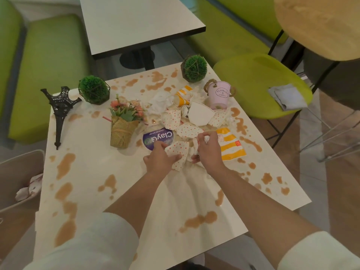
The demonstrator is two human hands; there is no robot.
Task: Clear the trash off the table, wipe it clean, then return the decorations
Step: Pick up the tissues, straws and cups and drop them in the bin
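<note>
Dotted paper (178, 152) pinched in left hand (157, 160) grip; right hand (207, 151) clutches crumpled tissue (206, 139).

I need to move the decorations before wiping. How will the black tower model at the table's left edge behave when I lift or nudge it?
The tower model looks tall on a narrow footing, so a nudge would probably tip it. Its openwork lattice suggests rigid metal, likely light for its height. It stands near the table edge, so a tip could send it off.

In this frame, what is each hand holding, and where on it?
The left hand grips a crushed polka-dot paper cup by its near edge. The right hand pinches crumpled white paper at its top.
</note>
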